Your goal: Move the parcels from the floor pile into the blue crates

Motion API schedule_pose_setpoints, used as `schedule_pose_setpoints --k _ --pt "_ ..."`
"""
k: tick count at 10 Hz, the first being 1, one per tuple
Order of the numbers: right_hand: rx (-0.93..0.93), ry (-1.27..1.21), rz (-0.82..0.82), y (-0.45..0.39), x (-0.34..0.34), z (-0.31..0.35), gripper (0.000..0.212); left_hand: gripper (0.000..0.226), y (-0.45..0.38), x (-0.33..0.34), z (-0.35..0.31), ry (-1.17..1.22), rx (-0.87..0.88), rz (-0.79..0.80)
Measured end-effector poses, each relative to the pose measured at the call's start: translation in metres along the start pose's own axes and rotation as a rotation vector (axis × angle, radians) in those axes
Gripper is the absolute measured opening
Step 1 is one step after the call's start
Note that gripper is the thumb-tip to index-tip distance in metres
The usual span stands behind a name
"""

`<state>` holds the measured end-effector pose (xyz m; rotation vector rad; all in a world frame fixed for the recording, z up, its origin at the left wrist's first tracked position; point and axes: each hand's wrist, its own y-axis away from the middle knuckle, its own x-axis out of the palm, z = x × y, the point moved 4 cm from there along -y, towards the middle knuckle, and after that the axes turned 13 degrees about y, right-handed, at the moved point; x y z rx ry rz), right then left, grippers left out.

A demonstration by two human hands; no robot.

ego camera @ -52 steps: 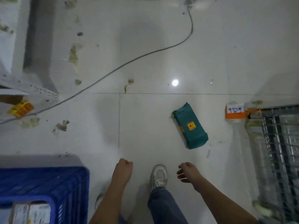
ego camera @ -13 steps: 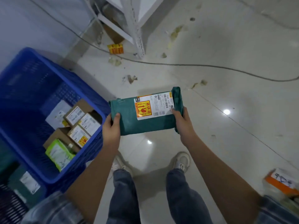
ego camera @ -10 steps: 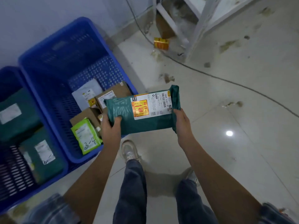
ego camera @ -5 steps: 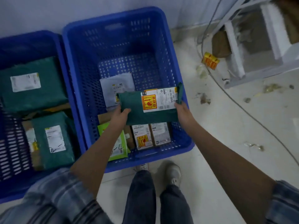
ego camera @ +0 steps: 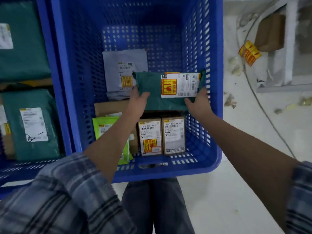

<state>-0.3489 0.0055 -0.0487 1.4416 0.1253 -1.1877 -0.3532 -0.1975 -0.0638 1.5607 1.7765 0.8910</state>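
Over the blue crate (ego camera: pixel 217 92), left hand (ego camera: pixel 137 103) and right hand (ego camera: pixel 199 103) grip a green parcel (ego camera: pixel 152 92) by its ends, two boxes (ego camera: pixel 161 135) just below the fingers (ego camera: pixel 145 95).

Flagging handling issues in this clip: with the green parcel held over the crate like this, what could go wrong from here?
The green parcel carries an orange sticker with a glass symbol, likely a fragile mark, so letting go from this height could jolt its contents. It hangs above two brown boxes with similar stickers and could land on them. The right hand is close to the crate wall and may scrape it.
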Motion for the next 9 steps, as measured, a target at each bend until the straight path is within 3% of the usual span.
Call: schedule_pose_setpoints --k 2,3,4,5,6,7,8,9 --pt "0.033 0.342 0.094 -0.019 0.029 -0.016 0.059 0.061 -0.026 0.005 0.037 -0.085 -0.107 -0.01" --pt "0.048 0.413 0.099 -0.023 0.039 -0.022 0.064 0.079 -0.023 0.006 0.05 -0.153 -0.135 0.039" --pt "0.056 0.446 0.114 -0.03 0.04 -0.022 0.063 0.072 -0.028 0.005 0.054 -0.184 -0.138 0.044" --pt "0.036 0.584 0.143 -0.032 0.038 -0.019 0.065 0.083 -0.032 0.007 0.051 -0.232 -0.159 0.025" --pt "0.035 0.745 0.141 -0.023 0.032 -0.014 0.065 0.074 -0.02 0.007 0.043 -0.356 -0.13 -0.001" --pt "0.034 0.797 0.175 0.007 0.028 -0.015 0.068 0.055 0.009 0.005 0.031 -0.438 0.062 -0.025" --pt "-0.031 0.742 0.133 0.046 0.016 -0.019 0.059 0.05 0.048 -0.003 0.025 -0.459 0.122 -0.064" --pt "-0.252 0.679 0.188 0.104 0.006 -0.023 0.043 0.034 0.105 -0.023 0.03 -0.43 0.074 -0.193"
